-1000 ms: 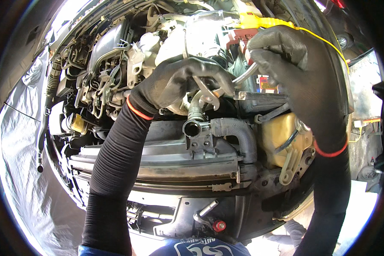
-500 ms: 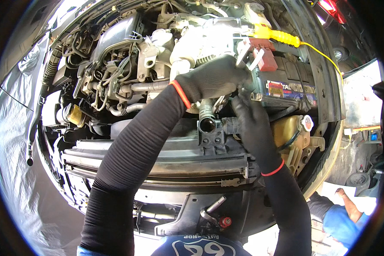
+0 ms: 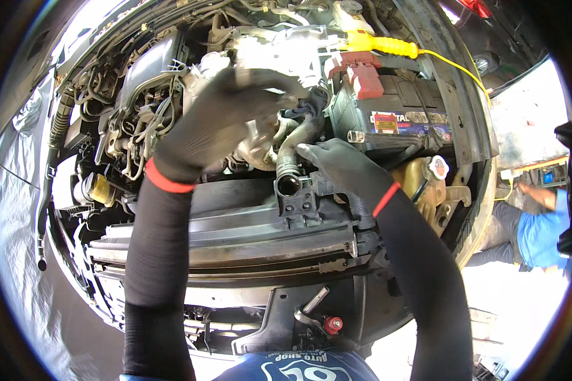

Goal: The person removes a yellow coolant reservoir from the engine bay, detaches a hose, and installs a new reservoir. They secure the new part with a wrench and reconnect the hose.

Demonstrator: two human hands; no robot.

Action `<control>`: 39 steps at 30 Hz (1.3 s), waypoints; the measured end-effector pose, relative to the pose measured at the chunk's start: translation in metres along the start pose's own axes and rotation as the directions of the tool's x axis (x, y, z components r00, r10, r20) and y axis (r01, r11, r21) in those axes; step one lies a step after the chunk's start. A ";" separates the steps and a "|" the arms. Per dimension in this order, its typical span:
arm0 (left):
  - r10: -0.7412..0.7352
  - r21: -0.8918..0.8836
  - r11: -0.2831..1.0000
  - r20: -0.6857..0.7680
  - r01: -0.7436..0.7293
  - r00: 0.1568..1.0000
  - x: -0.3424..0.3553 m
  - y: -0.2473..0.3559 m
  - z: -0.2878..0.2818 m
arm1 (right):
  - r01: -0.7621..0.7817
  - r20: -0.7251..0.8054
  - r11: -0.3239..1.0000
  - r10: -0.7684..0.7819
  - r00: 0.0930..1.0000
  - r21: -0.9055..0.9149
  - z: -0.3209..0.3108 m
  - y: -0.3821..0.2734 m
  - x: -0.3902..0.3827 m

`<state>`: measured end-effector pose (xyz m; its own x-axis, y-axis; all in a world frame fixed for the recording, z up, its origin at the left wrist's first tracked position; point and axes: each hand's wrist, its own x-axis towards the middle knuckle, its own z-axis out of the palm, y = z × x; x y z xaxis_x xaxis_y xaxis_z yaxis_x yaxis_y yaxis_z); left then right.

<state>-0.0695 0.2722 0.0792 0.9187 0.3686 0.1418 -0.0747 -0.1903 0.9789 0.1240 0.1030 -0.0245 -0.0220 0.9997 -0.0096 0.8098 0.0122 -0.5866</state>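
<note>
My left hand (image 3: 219,114), in a dark glove, hovers over the engine's front. Motion smears it, but its fingers are curved with a gap to the thumb and nothing visible between them. My right hand (image 3: 346,165), also gloved, is beside a metal coolant pipe (image 3: 304,136), thumb stretched toward it; its other fingers are mostly hidden. Below the pipe, a ribbed connector (image 3: 288,170) ends in an open round mouth above the radiator (image 3: 235,238). A dark, crumpled-looking piece (image 3: 313,105) sits at the pipe's upper end. A metal socket extension (image 3: 388,138) lies along the battery's front edge.
The battery (image 3: 394,105) with red terminal covers stands at the right, a yellow work light (image 3: 381,44) behind it. A coolant reservoir (image 3: 426,181) is nearby. A ratchet (image 3: 311,311) rests on the front panel. Another person in blue (image 3: 543,232) is at the far right.
My left hand has moved left and off the pipe area, uncovering the pipe. My right hand has shifted down and left beside the pipe. The whole view has shifted slightly.
</note>
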 end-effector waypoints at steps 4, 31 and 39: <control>0.082 0.124 0.991 -0.291 -0.048 0.953 -0.098 0.017 -0.025 | 0.281 0.410 0.945 -0.193 0.892 -0.167 -0.006 0.016 0.031; -0.360 -0.649 0.738 -0.609 -0.183 0.707 -0.319 -0.071 -0.017 | -0.651 0.610 0.620 0.327 0.722 0.437 0.006 0.017 0.042; -0.327 -0.697 0.640 -0.628 -0.324 0.706 -0.295 -0.046 -0.010 | -0.496 0.606 0.679 0.095 0.790 0.541 -0.010 0.014 0.039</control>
<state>-0.3409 0.1818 -0.0060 0.4293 0.8941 -0.1276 -0.6156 0.3931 0.6830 0.1408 0.1421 -0.0250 -0.2958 0.7785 -0.5535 0.2438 -0.4987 -0.8317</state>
